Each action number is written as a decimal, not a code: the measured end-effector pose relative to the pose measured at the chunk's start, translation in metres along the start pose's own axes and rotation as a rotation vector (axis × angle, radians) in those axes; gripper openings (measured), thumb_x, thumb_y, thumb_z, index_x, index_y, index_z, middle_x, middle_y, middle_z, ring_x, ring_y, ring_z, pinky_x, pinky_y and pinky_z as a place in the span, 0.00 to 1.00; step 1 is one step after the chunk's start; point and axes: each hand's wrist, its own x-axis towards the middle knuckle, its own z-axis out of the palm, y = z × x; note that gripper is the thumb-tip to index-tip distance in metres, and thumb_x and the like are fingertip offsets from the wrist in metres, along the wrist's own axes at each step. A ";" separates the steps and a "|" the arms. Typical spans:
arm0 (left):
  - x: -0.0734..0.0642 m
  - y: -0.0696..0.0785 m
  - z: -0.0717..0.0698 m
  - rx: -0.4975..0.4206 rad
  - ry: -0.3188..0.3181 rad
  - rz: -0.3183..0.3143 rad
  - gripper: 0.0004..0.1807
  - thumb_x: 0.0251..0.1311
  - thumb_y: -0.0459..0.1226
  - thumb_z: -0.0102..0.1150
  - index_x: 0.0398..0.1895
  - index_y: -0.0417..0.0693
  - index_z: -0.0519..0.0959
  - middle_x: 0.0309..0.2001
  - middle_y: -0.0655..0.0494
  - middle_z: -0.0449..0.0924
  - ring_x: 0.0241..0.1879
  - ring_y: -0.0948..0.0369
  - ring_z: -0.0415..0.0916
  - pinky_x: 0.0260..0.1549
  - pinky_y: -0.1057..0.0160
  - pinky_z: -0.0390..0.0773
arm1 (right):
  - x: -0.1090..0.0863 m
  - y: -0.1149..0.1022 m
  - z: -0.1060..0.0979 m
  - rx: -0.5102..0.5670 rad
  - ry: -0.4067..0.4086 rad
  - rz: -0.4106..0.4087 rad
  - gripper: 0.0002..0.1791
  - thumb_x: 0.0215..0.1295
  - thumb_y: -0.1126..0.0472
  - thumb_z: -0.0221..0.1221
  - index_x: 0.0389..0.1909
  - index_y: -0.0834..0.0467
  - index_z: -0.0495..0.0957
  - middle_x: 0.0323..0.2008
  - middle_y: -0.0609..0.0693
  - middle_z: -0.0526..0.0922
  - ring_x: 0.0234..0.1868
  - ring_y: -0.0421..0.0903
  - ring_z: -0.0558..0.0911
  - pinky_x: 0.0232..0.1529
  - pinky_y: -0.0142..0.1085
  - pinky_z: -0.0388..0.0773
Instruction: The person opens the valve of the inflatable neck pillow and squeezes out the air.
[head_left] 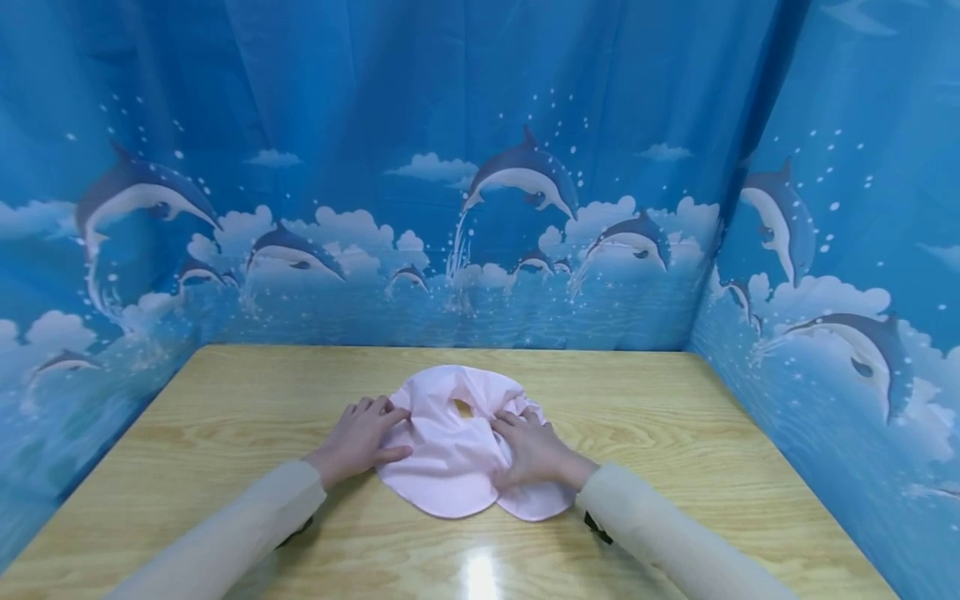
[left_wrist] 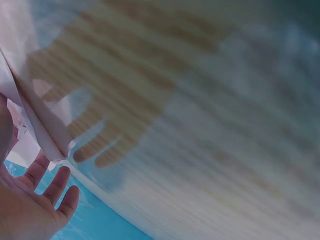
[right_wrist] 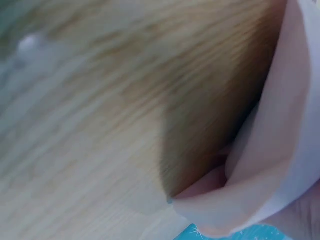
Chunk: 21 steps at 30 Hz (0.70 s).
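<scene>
A pink cloth sun hat (head_left: 450,467) lies rumpled on the table, two rounded brim lobes toward me and a small opening showing wood near its middle. At its left edge my left hand (head_left: 362,442) touches the cloth with spread thumb and index finger. Its other fingers extend loosely past the edge, as the left wrist view shows around the hand (left_wrist: 35,200). Over the right side my right hand (head_left: 536,450) grips bunched fabric with bent fingers, thumb toward the front lobe. In the right wrist view the raised brim (right_wrist: 280,135) hides most of that hand.
The wood-grain table (head_left: 247,400) extends around the hat on all sides. Blue curtains (head_left: 405,100) printed with dolphins enclose its back and sides. A bright light reflection (head_left: 481,575) lies on the table's near part.
</scene>
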 end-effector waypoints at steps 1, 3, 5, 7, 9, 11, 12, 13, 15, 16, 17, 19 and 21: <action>0.000 0.000 0.000 0.001 0.000 -0.002 0.28 0.48 0.59 0.59 0.52 0.60 0.75 0.44 0.55 0.71 0.44 0.55 0.66 0.44 0.49 0.66 | 0.000 0.000 0.001 0.002 0.016 -0.001 0.49 0.39 0.42 0.64 0.65 0.57 0.61 0.65 0.56 0.62 0.63 0.70 0.58 0.52 0.69 0.56; 0.000 0.001 0.000 0.005 0.002 0.000 0.28 0.48 0.59 0.59 0.52 0.60 0.75 0.44 0.55 0.71 0.44 0.55 0.66 0.44 0.49 0.66 | 0.000 -0.001 0.002 0.001 0.047 0.002 0.48 0.39 0.43 0.63 0.64 0.58 0.62 0.64 0.55 0.64 0.62 0.68 0.60 0.51 0.68 0.58; 0.000 0.001 -0.001 0.007 0.006 0.002 0.29 0.48 0.59 0.59 0.52 0.59 0.75 0.44 0.55 0.71 0.44 0.55 0.67 0.44 0.49 0.66 | 0.001 -0.001 0.003 -0.010 0.079 0.002 0.48 0.38 0.43 0.63 0.63 0.58 0.63 0.63 0.55 0.66 0.61 0.67 0.63 0.50 0.66 0.61; 0.000 0.001 -0.001 0.005 0.008 0.002 0.29 0.48 0.59 0.60 0.52 0.59 0.75 0.44 0.54 0.71 0.44 0.54 0.67 0.44 0.49 0.66 | 0.001 -0.002 0.005 -0.024 0.102 0.000 0.47 0.37 0.43 0.63 0.63 0.58 0.64 0.63 0.55 0.67 0.60 0.65 0.65 0.49 0.65 0.63; 0.000 0.001 0.000 0.005 0.010 0.000 0.29 0.48 0.59 0.60 0.52 0.59 0.75 0.44 0.54 0.72 0.44 0.54 0.67 0.44 0.49 0.66 | 0.001 -0.001 0.007 -0.041 0.115 -0.003 0.47 0.38 0.42 0.62 0.63 0.58 0.64 0.62 0.54 0.67 0.59 0.65 0.66 0.48 0.64 0.64; 0.000 0.001 0.001 0.003 0.010 -0.002 0.29 0.48 0.59 0.60 0.53 0.59 0.75 0.44 0.54 0.72 0.44 0.54 0.67 0.44 0.50 0.66 | 0.001 -0.001 0.007 -0.048 0.118 -0.006 0.46 0.40 0.41 0.60 0.62 0.58 0.64 0.62 0.55 0.67 0.59 0.66 0.65 0.48 0.65 0.64; 0.000 0.000 0.001 0.003 0.010 -0.002 0.29 0.48 0.59 0.60 0.53 0.60 0.75 0.44 0.55 0.72 0.44 0.54 0.67 0.44 0.50 0.66 | 0.001 -0.001 0.007 -0.049 0.116 -0.007 0.45 0.42 0.39 0.60 0.62 0.58 0.65 0.62 0.55 0.67 0.60 0.67 0.65 0.48 0.66 0.63; 0.000 0.000 0.002 0.003 0.011 -0.001 0.29 0.48 0.60 0.59 0.53 0.60 0.75 0.44 0.55 0.72 0.44 0.54 0.67 0.44 0.50 0.66 | 0.001 0.000 0.008 -0.050 0.115 -0.010 0.45 0.43 0.38 0.59 0.62 0.57 0.65 0.62 0.55 0.67 0.60 0.67 0.64 0.48 0.66 0.63; 0.000 0.000 0.002 0.001 0.015 0.002 0.28 0.48 0.60 0.59 0.52 0.61 0.75 0.43 0.55 0.71 0.44 0.55 0.66 0.43 0.50 0.66 | 0.000 0.000 0.008 -0.055 0.116 -0.019 0.45 0.45 0.33 0.57 0.62 0.56 0.66 0.62 0.55 0.67 0.60 0.68 0.63 0.49 0.66 0.63; 0.000 -0.001 0.003 -0.001 0.016 0.004 0.28 0.48 0.60 0.59 0.52 0.61 0.75 0.43 0.55 0.71 0.44 0.55 0.66 0.43 0.51 0.66 | 0.000 0.000 0.008 -0.060 0.117 -0.024 0.46 0.45 0.31 0.57 0.62 0.55 0.66 0.62 0.54 0.67 0.60 0.68 0.63 0.48 0.65 0.63; 0.000 -0.001 0.003 -0.001 0.018 0.006 0.28 0.48 0.60 0.59 0.52 0.62 0.75 0.43 0.56 0.71 0.44 0.55 0.66 0.43 0.51 0.66 | 0.000 -0.001 0.008 -0.065 0.116 -0.027 0.47 0.44 0.29 0.56 0.62 0.54 0.66 0.62 0.54 0.67 0.60 0.67 0.63 0.48 0.64 0.63; 0.000 -0.002 0.004 0.000 0.026 0.011 0.27 0.48 0.60 0.59 0.51 0.62 0.75 0.43 0.56 0.71 0.43 0.55 0.66 0.42 0.51 0.66 | -0.001 -0.001 0.008 -0.073 0.111 -0.029 0.51 0.40 0.25 0.56 0.62 0.52 0.66 0.62 0.52 0.67 0.61 0.67 0.62 0.49 0.63 0.63; 0.001 -0.002 0.004 -0.003 0.027 0.010 0.27 0.48 0.60 0.59 0.51 0.63 0.75 0.43 0.56 0.71 0.43 0.55 0.66 0.42 0.52 0.66 | -0.001 -0.002 0.007 -0.074 0.095 -0.021 0.55 0.35 0.22 0.57 0.64 0.50 0.64 0.63 0.52 0.65 0.62 0.67 0.60 0.50 0.63 0.62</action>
